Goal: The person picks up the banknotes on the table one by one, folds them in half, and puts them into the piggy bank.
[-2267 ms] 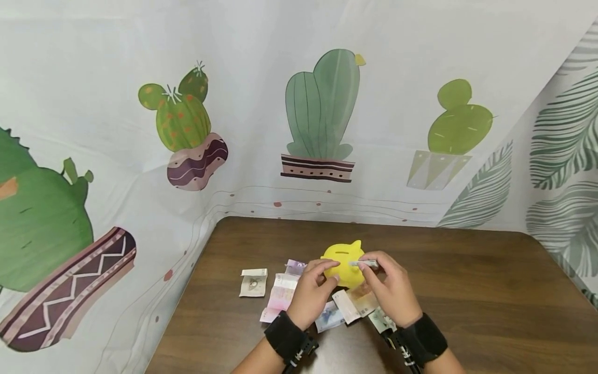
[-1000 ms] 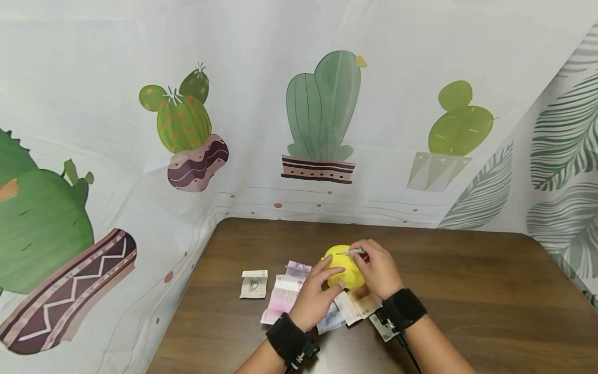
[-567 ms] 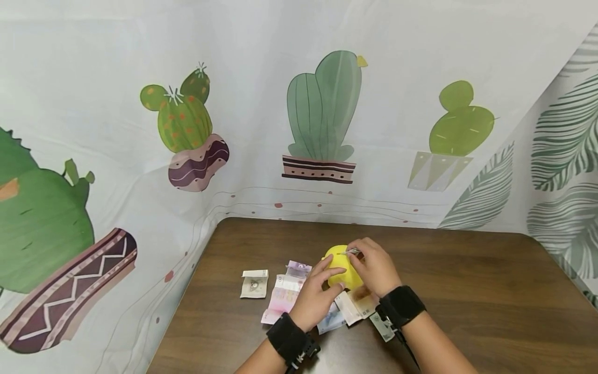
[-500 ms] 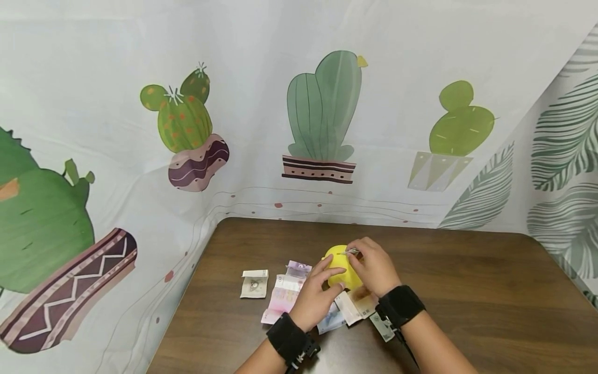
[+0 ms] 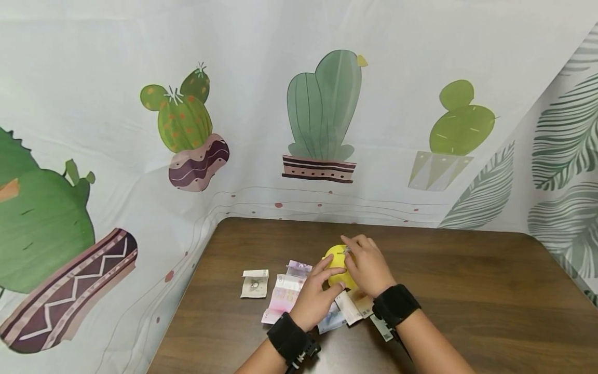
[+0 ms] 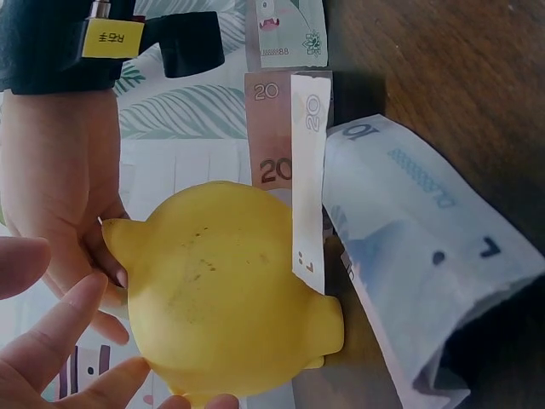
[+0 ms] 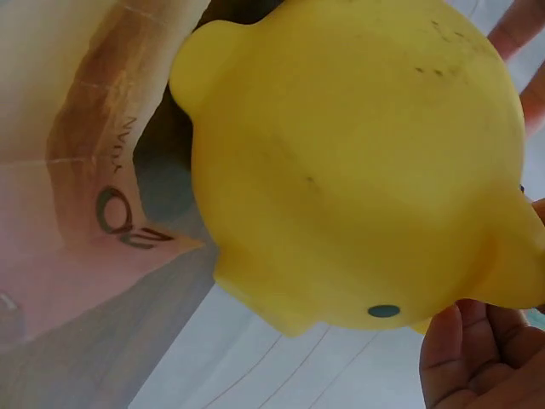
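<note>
A yellow piggy bank (image 5: 337, 279) stands on the table between both hands, its slot on top. My left hand (image 5: 316, 300) holds its near left side, fingers spread over it and thumb low at the front. At the slot, my right hand (image 5: 372, 269) holds a small folded banknote (image 5: 347, 250), with the index finger raised over it. The note is mostly covered by the fingers. In the left wrist view the piggy bank (image 6: 217, 290) shows dark specks on its side. An ear and one eye of the piggy bank (image 7: 358, 170) appear in the right wrist view.
On the brown table (image 5: 467, 291) lie several creased banknotes: a pale one (image 5: 254, 285) at far left, a pink one (image 5: 282, 299), a purple one (image 5: 299, 268), a blue one (image 5: 331, 319), a brown one (image 5: 362, 302) and a green one (image 5: 383, 328). A cactus-print cloth (image 5: 252, 130) hangs behind.
The right hand has brought the folded note from the bank's right side up to its slot. Lately its index finger has lifted and the hand has shifted slightly left. The left hand stays.
</note>
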Demonstrator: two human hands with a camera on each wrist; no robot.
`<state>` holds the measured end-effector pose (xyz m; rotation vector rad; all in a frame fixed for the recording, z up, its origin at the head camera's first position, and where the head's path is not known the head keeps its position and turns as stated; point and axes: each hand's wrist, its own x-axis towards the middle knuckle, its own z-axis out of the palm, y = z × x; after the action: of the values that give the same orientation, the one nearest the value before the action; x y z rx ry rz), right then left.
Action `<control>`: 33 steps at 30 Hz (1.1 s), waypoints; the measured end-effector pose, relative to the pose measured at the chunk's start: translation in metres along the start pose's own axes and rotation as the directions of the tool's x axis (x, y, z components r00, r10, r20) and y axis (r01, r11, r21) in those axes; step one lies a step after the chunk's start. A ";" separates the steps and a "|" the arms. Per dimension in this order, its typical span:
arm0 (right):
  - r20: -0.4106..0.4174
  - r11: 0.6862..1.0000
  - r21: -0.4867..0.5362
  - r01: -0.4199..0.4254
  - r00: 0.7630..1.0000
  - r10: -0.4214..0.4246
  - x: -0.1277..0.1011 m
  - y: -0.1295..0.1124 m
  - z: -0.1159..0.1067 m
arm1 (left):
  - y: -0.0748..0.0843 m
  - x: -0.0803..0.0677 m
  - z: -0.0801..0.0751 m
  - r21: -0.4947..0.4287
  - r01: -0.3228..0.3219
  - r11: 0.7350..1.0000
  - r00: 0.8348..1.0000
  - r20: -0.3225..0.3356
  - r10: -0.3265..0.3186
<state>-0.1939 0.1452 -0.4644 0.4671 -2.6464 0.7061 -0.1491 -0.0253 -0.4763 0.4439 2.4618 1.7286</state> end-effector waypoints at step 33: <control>-0.095 0.991 0.031 0.133 0.987 -0.130 -0.020 0.012 0.007 | -0.003 0.003 0.000 0.014 -0.035 0.999 0.999 -0.011 0.035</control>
<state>-0.1831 0.1559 -0.4839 0.5987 -2.4933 0.7189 -0.1521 -0.0251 -0.4793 0.4834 2.4899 1.7327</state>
